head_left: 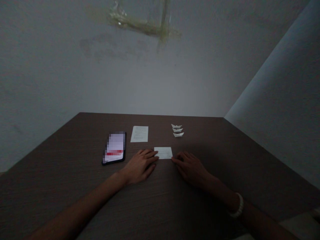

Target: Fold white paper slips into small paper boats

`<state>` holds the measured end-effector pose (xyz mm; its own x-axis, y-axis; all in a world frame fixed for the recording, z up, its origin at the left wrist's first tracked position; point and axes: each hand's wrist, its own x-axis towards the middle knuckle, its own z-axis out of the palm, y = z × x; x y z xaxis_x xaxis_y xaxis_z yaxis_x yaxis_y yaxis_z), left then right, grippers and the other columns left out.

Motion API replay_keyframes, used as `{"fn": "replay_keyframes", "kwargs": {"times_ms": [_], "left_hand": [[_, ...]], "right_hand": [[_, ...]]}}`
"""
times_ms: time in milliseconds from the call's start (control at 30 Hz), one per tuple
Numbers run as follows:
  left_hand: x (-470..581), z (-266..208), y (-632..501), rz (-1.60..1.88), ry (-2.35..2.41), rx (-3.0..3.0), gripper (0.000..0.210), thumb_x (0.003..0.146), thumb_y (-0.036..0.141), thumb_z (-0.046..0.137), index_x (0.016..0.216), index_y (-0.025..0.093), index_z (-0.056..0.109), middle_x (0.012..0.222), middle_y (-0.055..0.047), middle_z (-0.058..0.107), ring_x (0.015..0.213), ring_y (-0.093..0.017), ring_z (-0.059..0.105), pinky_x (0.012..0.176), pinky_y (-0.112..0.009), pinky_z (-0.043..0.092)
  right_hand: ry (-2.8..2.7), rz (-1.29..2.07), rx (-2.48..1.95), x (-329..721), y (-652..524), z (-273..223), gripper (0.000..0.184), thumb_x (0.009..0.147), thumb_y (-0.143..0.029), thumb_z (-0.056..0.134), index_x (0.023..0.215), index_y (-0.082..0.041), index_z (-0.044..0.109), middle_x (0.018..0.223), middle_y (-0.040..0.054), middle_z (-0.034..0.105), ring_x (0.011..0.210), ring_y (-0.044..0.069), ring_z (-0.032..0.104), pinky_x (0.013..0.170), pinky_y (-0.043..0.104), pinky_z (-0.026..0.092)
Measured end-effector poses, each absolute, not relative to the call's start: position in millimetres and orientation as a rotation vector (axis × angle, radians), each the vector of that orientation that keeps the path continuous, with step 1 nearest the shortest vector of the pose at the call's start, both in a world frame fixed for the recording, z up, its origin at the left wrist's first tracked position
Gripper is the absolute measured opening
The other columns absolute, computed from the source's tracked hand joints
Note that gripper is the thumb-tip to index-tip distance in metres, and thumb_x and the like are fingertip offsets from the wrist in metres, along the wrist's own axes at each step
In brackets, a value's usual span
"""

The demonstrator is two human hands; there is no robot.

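Observation:
A small folded-looking sheet of white paper (163, 153) with printed lines lies flat on the table between my hands. My left hand (143, 165) rests palm down, its fingers stretched out and the fingertips touching the paper's left edge. At the lower right corner of the paper is my right hand (191, 167), one fingertip against the corner. Its other fingers are loosely bent and the thumb is apart from them. Beyond the paper, three small white paper boats (178, 130) stand in a short column. To their left lies a stack of printed paper sheets (140, 134).
A phone (114, 147) with a lit, blurred screen lies left of my left hand. The dark brown table (150, 206) reaches back to a grey wall (150, 80) with a stained patch. My right wrist wears a white bracelet (239, 206).

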<state>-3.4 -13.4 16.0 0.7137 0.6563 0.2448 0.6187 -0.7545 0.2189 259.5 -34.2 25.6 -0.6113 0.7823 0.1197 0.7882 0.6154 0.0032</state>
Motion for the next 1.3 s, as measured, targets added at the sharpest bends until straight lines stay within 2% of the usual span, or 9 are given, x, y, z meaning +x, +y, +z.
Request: {"fn": "replay_keyframes", "kwargs": {"times_ms": [200, 333, 567, 633, 767, 900, 1067, 1300], "left_hand": [[-3.8, 10.3, -9.8, 0.333, 1.106, 2.810, 0.044, 0.093, 0.035, 0.043, 0.136, 0.022, 0.045, 0.147, -0.012, 0.038, 0.134, -0.032, 0.034, 0.104, -0.052, 0.030], [-2.7, 7.5, -8.1, 0.416, 1.148, 2.768, 0.045, 0.092, 0.039, 0.047, 0.134, 0.023, 0.048, 0.145, -0.011, 0.041, 0.133, -0.031, 0.035, 0.105, -0.050, 0.030], [-0.4, 11.7, -6.7, 0.569, 1.165, 2.746, 0.029, 0.094, 0.031, 0.045, 0.114, 0.020, 0.062, 0.129, -0.009, 0.057, 0.119, -0.027, 0.048, 0.098, -0.047, 0.037], [-0.9, 13.7, -7.2, 0.603, 1.167, 2.756, 0.027, 0.093, 0.030, 0.045, 0.109, 0.020, 0.065, 0.123, -0.008, 0.061, 0.114, -0.027, 0.050, 0.095, -0.047, 0.039], [-2.5, 17.5, -7.9, 0.631, 1.204, 2.797, 0.026, 0.094, 0.028, 0.044, 0.096, 0.019, 0.068, 0.106, -0.008, 0.066, 0.103, -0.026, 0.053, 0.090, -0.045, 0.041], [-3.8, 16.9, -5.8, 0.596, 1.306, 2.791, 0.025, 0.092, 0.033, 0.049, 0.084, 0.016, 0.066, 0.090, -0.009, 0.063, 0.090, -0.025, 0.054, 0.081, -0.041, 0.044], [-4.8, 6.0, 0.2, 0.731, 1.350, 2.690, 0.027, 0.087, 0.038, 0.057, 0.103, 0.017, 0.062, 0.110, -0.010, 0.062, 0.102, -0.027, 0.053, 0.088, -0.043, 0.044], [-2.0, -0.5, 3.9, 0.786, 1.353, 2.665, 0.025, 0.086, 0.035, 0.060, 0.103, 0.016, 0.060, 0.101, -0.009, 0.065, 0.096, -0.026, 0.057, 0.086, -0.043, 0.047]], "right_hand": [[-2.756, -0.085, -1.335, 259.2, -33.9, 27.9, 0.034, 0.092, -0.021, 0.045, 0.124, -0.020, 0.054, 0.110, 0.0105, 0.056, 0.098, 0.023, 0.050, 0.083, 0.036, 0.041], [-2.732, -0.037, -1.329, 259.4, -34.0, 28.0, 0.033, 0.092, -0.020, 0.045, 0.123, -0.020, 0.055, 0.109, 0.0108, 0.056, 0.099, 0.022, 0.049, 0.085, 0.035, 0.041], [-2.574, 0.086, -1.451, 251.4, -16.5, 23.8, 0.019, 0.093, -0.027, 0.047, 0.101, -0.017, 0.061, 0.107, 0.0085, 0.054, 0.097, 0.019, 0.052, 0.085, 0.033, 0.042], [-2.517, 0.137, -1.457, 247.5, -7.9, 21.8, 0.020, 0.092, -0.030, 0.050, 0.104, -0.017, 0.060, 0.110, 0.0085, 0.053, 0.097, 0.018, 0.053, 0.086, 0.032, 0.043], [-2.457, 0.124, -1.472, 240.9, 4.8, 17.9, 0.037, 0.085, -0.038, 0.061, 0.117, -0.020, 0.059, 0.114, 0.0093, 0.053, 0.104, 0.022, 0.052, 0.091, 0.037, 0.041], [-2.451, 0.146, -1.440, 236.3, 8.2, 15.1, 0.042, 0.083, -0.043, 0.063, 0.118, -0.022, 0.059, 0.116, 0.0081, 0.054, 0.106, 0.023, 0.050, 0.094, 0.039, 0.040], [-2.422, 0.164, -1.432, 233.5, 8.8, 10.5, 0.041, 0.082, -0.040, 0.064, 0.118, -0.022, 0.059, 0.118, 0.0082, 0.054, 0.108, 0.023, 0.049, 0.095, 0.039, 0.039], [-2.385, 0.215, -1.394, 234.5, 13.2, 6.7, 0.038, 0.080, -0.037, 0.066, 0.114, -0.022, 0.059, 0.117, 0.0073, 0.054, 0.107, 0.023, 0.048, 0.094, 0.039, 0.038]]}}
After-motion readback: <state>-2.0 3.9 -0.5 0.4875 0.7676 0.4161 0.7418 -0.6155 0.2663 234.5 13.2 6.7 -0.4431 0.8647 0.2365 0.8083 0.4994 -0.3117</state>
